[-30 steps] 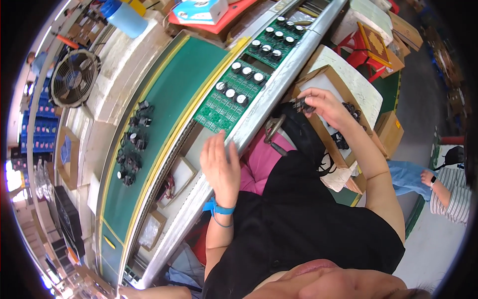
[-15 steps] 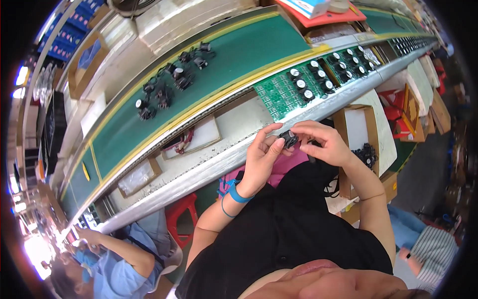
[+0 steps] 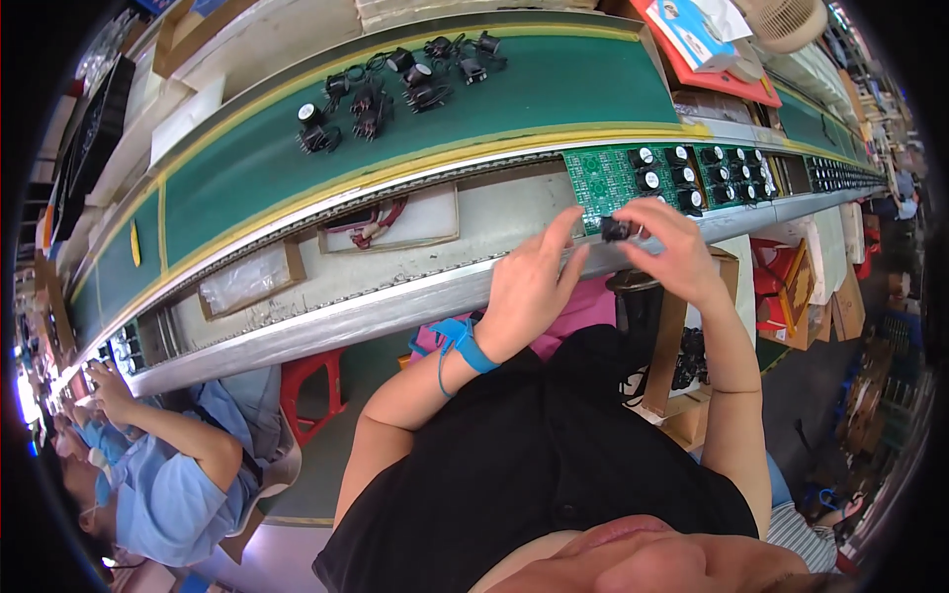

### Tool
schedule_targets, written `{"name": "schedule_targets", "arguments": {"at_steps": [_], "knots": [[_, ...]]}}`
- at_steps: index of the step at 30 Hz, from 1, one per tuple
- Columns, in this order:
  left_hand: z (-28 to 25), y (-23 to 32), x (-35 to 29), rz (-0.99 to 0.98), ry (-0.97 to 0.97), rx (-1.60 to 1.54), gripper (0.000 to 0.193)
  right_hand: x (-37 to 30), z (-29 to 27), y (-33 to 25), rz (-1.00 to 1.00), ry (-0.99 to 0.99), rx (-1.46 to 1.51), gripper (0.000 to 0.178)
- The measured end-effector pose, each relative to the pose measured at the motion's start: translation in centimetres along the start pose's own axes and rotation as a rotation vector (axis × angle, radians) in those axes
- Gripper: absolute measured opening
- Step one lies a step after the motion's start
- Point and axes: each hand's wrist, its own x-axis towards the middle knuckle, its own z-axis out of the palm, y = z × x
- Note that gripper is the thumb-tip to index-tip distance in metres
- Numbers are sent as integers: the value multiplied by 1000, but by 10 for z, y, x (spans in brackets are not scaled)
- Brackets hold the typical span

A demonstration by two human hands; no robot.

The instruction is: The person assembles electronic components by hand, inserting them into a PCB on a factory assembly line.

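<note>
Holding a small black part (image 3: 615, 229) between the fingertips of both hands, the person keeps it just above the near left corner of a green circuit board (image 3: 605, 178). The right hand (image 3: 667, 252) pinches the part from the right side, and the left hand (image 3: 529, 287) meets it from the left with the index finger stretched out; a blue strap (image 3: 465, 344) sits on the left wrist. Whether the part already touches the board, I cannot tell.

To do this step well, I think the part must be turned so that its underside faces the free green area of the board, then lowered straight and pressed evenly. The right half of the board already carries rows of round black parts with white tops (image 3: 682, 168), so the fingers should stay away from them.

The board lies on a metal rail (image 3: 326, 316) beside a green belt (image 3: 474, 104). On the belt a loose group of black parts (image 3: 395, 84) lies well apart from the hands. A shallow tray (image 3: 395, 219) holds some red wires, and another tray (image 3: 247, 282) to its left holds a clear bag. Below the right forearm a cardboard box (image 3: 682, 366) holds more dark parts. At lower left another person in a light blue shirt (image 3: 168, 494) works at the same line.
</note>
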Motion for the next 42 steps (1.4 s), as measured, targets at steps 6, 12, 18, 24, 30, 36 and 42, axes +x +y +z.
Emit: {"name": "schedule_targets", "arguments": {"at_steps": [6,12,18,24,30,36,42], "knots": [[1,-17,3,386,181,434,25,18,-2,19,-39,-91,-458,34],[3,-22,-1,431,138,487,26,23,-1,14,8,-125,-502,33],[2,-21,-1,441,144,465,27,26,-4,13,-10,-164,-532,33],[2,-23,-1,462,167,457,26,25,-2,15,-34,-167,-548,32],[4,-24,0,470,179,462,24,26,-5,18,-86,-198,-543,32],[3,-25,1,500,156,473,29,32,-8,23,-64,-243,-465,29],[3,-23,0,486,172,476,22,24,-5,30,-106,-204,-451,30]]}}
